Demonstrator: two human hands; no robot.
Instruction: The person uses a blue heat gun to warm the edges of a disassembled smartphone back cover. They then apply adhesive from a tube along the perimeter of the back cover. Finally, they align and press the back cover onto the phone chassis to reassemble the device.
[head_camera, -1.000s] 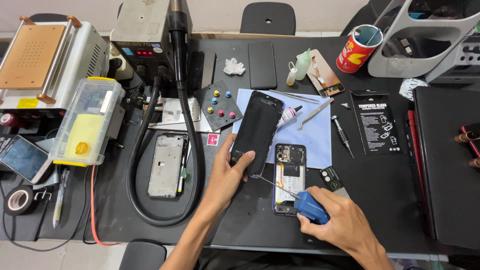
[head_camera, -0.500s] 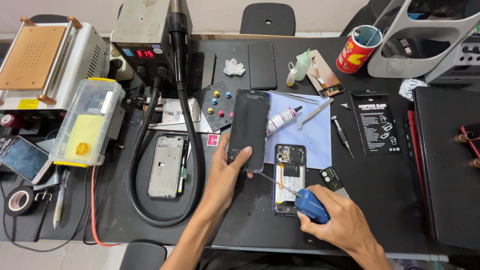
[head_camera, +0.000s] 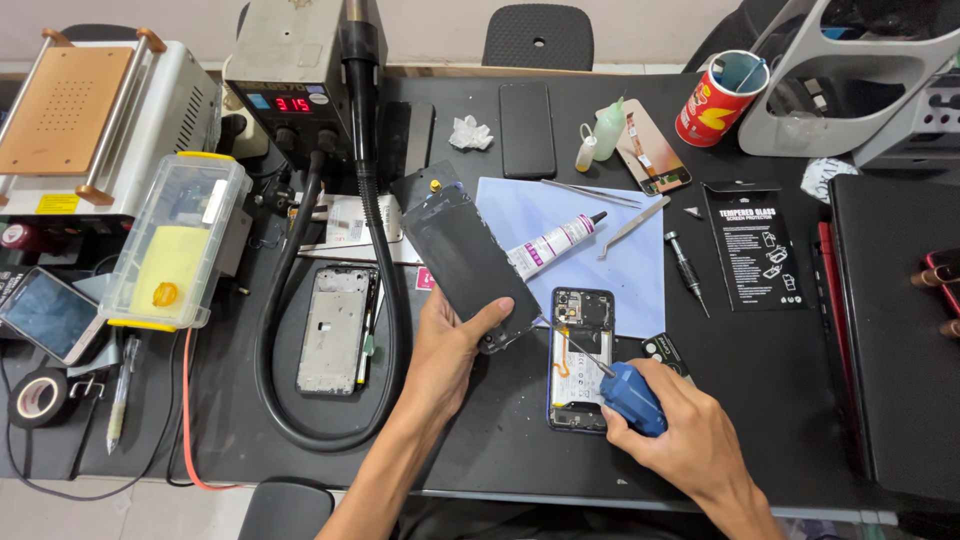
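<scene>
Lower centre of the frame: the left hand (head_camera: 452, 352) grips a dark phone screen panel (head_camera: 468, 262), thumb across its lower edge and fingers closed behind it, the panel raised and tilted toward the upper left, clear of the bench. Lower right of centre, the right hand (head_camera: 682, 440) is closed around the blue handle of a screwdriver (head_camera: 622, 392); its thin shaft runs up and left to the upper part of the opened phone body (head_camera: 579, 358), which lies flat on the black bench (head_camera: 780, 400) with its internals exposed.

Judgement: the step in hand is work on the phone's internals with the screen held aside, likely at a screw or connector near the camera end. The next move calls for a steady tip on a small fitting and a level hold on the lifted panel; whether a cable joins panel and body cannot be told.

Outward: a lilac work mat (head_camera: 600, 250) sits above the phone, bearing a white glue tube (head_camera: 555, 243) and tweezers (head_camera: 632, 227). A bare metal phone frame (head_camera: 336, 328) lies left of centre inside the loop of a black hose (head_camera: 385, 260) from the hot-air station (head_camera: 290, 75) at upper left. A black screen-protector packet (head_camera: 758, 245) lies at right.
</scene>
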